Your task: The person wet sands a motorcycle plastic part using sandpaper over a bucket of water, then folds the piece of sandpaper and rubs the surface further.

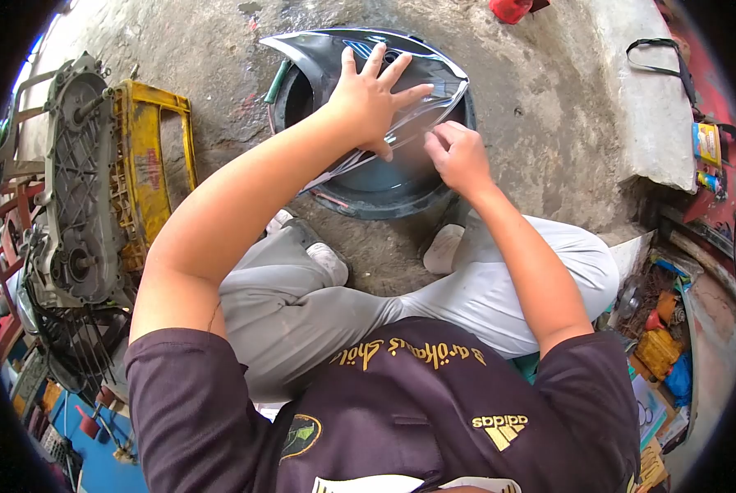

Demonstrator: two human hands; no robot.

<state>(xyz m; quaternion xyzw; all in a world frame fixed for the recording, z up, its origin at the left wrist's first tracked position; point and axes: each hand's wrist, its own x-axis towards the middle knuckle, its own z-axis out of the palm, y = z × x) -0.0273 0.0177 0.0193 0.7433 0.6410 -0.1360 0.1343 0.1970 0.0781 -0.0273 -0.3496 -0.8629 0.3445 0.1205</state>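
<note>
A glossy dark panel with a pointed end, like a motorcycle fairing (319,62), lies across the top of a round black tub (360,209). My left hand (364,99) rests on the panel with its fingers spread wide. Just below the panel's right edge, my right hand (460,156) is closed in a pinch over the tub. Whatever is between its fingertips, if anything, is too small or blurred to make out. Greyish water (393,177) shows in the tub under the panel. Shiny, clear-looking strips run along the panel's lower edge between my hands.
On the left stand a metal engine casing (80,181) and a yellow crate (148,164). A green handle (278,82) sticks up at the tub's left side. To the right are a concrete ledge (639,123) and a heap of mixed items (660,353). A red object (510,10) lies at the top.
</note>
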